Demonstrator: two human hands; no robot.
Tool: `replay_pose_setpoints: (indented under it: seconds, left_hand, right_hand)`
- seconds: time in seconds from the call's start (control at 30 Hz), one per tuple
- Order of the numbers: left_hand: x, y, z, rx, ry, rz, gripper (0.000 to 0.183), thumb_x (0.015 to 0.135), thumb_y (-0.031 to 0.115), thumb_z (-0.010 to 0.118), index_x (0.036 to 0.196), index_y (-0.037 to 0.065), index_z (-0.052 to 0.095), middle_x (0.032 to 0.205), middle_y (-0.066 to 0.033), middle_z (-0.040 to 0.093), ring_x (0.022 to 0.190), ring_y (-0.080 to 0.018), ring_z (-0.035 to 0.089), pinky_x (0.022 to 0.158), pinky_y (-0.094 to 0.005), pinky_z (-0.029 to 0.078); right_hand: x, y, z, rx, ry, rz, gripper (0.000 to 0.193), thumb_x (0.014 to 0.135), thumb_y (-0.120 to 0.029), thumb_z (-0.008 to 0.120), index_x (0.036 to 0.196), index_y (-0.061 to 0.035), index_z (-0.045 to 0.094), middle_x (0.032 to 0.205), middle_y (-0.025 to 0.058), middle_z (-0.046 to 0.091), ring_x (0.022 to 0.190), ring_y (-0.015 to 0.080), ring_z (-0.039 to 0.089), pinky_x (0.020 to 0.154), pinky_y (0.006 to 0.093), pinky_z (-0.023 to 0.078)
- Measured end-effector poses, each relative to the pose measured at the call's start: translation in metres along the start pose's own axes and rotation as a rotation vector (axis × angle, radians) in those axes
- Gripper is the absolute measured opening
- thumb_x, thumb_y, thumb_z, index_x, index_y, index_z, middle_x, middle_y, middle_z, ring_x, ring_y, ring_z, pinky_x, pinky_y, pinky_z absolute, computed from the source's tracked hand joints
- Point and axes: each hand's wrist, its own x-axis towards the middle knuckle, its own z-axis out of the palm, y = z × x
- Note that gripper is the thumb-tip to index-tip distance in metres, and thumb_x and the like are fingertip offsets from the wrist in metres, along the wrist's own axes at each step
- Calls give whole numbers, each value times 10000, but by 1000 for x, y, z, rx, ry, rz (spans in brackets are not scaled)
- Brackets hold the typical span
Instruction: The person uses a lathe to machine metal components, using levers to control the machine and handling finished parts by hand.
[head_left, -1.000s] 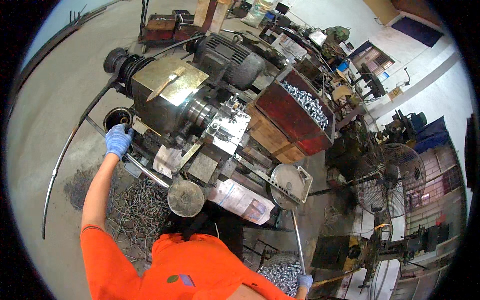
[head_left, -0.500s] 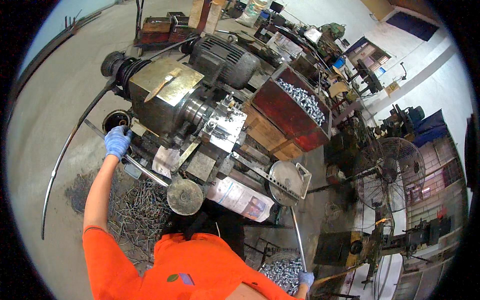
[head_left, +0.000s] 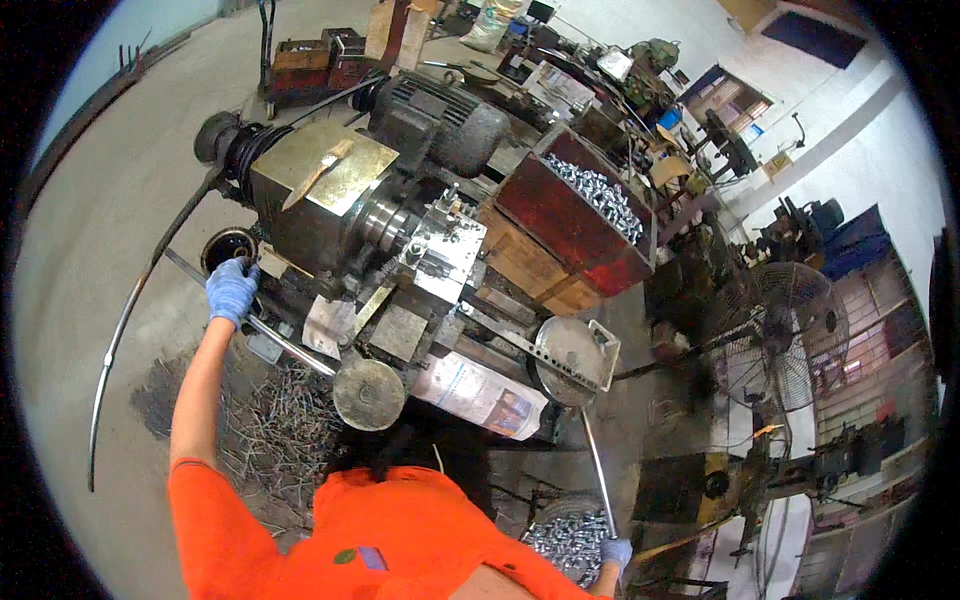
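Observation:
My left hand (head_left: 232, 291), in a blue-white glove, is at the left of a small lathe (head_left: 325, 200). Its fingers curl at the near rim of a round dark pot (head_left: 222, 243), and their tips are hidden. A long metal rod (head_left: 285, 346) passes beneath this hand; contact is unclear. Low on the right, my gloved right hand (head_left: 615, 551) is closed around the end of a long steel lever (head_left: 597, 460). That lever runs up to a round metal disc (head_left: 570, 350) on the machine. Beside the right hand, a basket holds small shiny metal parts (head_left: 570, 545).
A red bin (head_left: 570, 225) of metal parts stands on a wooden block behind the lathe, beside the motor (head_left: 440, 115). Metal shavings (head_left: 280, 425) cover the floor at lower left. A caged fan (head_left: 780, 325) stands at right. A hose (head_left: 130, 320) curves down on the left.
My left hand has shifted slightly down and left at the pot's rim. My right hand keeps its hold on the lever. The whole view has moved a little.

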Motion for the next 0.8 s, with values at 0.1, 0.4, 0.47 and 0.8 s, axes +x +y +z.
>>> replay_pose_setpoints:
  seconds: [0.1, 0.4, 0.47, 0.8]
  left_hand:
    - [-1, 3, 2, 6, 21, -7, 279, 784, 336, 599, 926, 109, 676, 887, -144, 649, 845, -322, 614, 741, -412, 479]
    - [2, -2, -3, -9, -16, -7, 305, 793, 361, 600, 929, 97, 672, 881, -152, 645, 826, -327, 611, 717, -409, 471]
    - [2, -2, -1, -25, 3, -8, 304, 795, 365, 598, 929, 103, 674, 871, -146, 648, 815, -323, 614, 709, -405, 473]
    - [7, -12, 11, -18, 34, 59, 299, 802, 363, 592, 936, 108, 672, 866, -132, 656, 798, -313, 623, 694, -404, 479]
  right_hand:
    - [13, 19, 19, -56, -4, 14, 416, 618, -337, 738, 829, 15, 666, 915, 247, 629, 884, 363, 621, 754, 407, 508]
    - [-7, -5, 4, -17, -19, 57, 335, 635, -257, 672, 819, 22, 646, 869, 254, 628, 863, 377, 619, 758, 430, 492]
    - [-6, 2, 7, -23, -14, 13, 352, 626, -275, 688, 821, 15, 648, 889, 257, 625, 886, 374, 612, 770, 422, 490]
    - [-17, -7, -3, -51, -68, 91, 396, 675, -326, 668, 879, 13, 634, 944, 254, 615, 918, 377, 597, 805, 414, 478]
